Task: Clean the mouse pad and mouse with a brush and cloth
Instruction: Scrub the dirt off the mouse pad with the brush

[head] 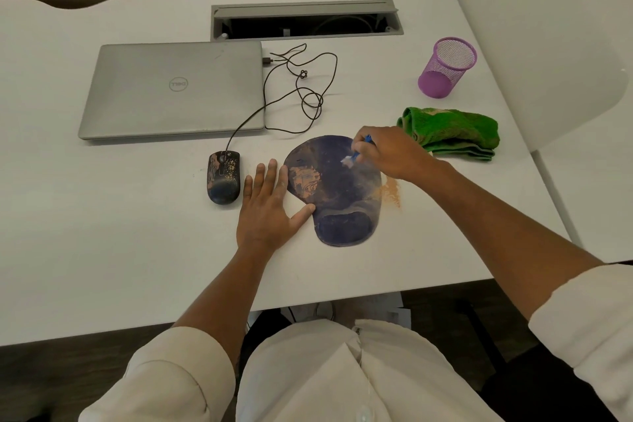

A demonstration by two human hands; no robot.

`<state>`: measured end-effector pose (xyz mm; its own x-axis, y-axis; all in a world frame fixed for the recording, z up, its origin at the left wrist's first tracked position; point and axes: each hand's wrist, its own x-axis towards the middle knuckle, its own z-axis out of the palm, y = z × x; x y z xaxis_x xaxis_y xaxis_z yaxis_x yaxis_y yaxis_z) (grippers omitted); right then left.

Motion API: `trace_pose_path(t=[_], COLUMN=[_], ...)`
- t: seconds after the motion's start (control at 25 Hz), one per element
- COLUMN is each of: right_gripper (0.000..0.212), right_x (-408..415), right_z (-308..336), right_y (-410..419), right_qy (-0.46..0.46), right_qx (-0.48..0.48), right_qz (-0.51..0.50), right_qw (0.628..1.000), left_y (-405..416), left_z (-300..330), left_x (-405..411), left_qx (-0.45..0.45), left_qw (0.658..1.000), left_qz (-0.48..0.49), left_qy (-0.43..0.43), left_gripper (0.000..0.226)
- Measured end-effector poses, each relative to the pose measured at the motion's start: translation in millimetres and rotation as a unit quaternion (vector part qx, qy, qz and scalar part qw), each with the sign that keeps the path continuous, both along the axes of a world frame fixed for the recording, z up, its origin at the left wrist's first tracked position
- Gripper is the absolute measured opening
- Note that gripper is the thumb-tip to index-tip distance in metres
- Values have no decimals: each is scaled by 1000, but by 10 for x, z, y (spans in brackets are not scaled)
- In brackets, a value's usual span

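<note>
Here the right hand [390,156] holds a small blue brush [356,156], its fingers [363,147] curled round the handle and the bristles on the mouse pad [337,195]. The left hand [269,205] lies flat with straight fingers, thumb at the pad's edge. The pad looks soft, light and likely to slide, so pressing its border seems wise. The dusty mouse [223,177] sits just left on the worktop [120,216].

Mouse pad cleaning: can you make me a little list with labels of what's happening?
pad: dark blue mouse pad, orange dirt on its left part
brush: blue, bristles on the pad
right hand: grips the brush
left hand: flat on the desk, fingers touching the pad's left edge
mouse: left of the pad, dirty, wired
cloth: green, right of the pad, untouched
spilled dirt: on the desk by the pad's right edge
</note>
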<state>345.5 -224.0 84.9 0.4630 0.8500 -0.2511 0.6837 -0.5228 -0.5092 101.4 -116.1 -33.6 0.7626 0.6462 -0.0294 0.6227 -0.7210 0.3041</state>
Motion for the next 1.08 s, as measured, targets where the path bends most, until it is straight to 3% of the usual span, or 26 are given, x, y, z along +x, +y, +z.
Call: trace_pose_path(t=[0.08, 0.2, 0.4, 0.6, 0.72, 0.8, 0.96, 1.08], right_gripper=[16, 23, 17, 25, 21, 20, 22, 22], right_x=[-86, -69, -128, -74, -48, -121, -109, -37], right_z=[-49, -50, -20, -67, -13, -58, -192, -174], right_y=[-3, -62, -78, -218, -298, -403, -631, -694], right_qy=[-7, -97, -3, -71, 25, 81, -43, -33], right_qx=[-37, -129, -21, -103, -8, 0, -53, 30], right_qz=[12, 34, 4, 31, -7, -10, -52, -114], right_qw=[999, 986, 1000, 992, 1000, 997, 996, 992], left_y=[-7, -6, -5, -11, -9, -12, -12, -22], left_z=[6, 9, 13, 31, 36, 36, 41, 44], left_x=[-3, -5, -2, -4, -2, -4, -7, -8], left_qx=[0, 0, -1, -6, -5, -2, 1, -3], left_qw=[1000, 1000, 1000, 1000, 1000, 1000, 1000, 1000], left_qz=[0, 2, -1, 2, 2, 2, 0, 1], left_qy=[-2, -1, 2, 1, 6, 9, 1, -2], left_gripper=[101, 101, 102, 102, 101, 101, 99, 99])
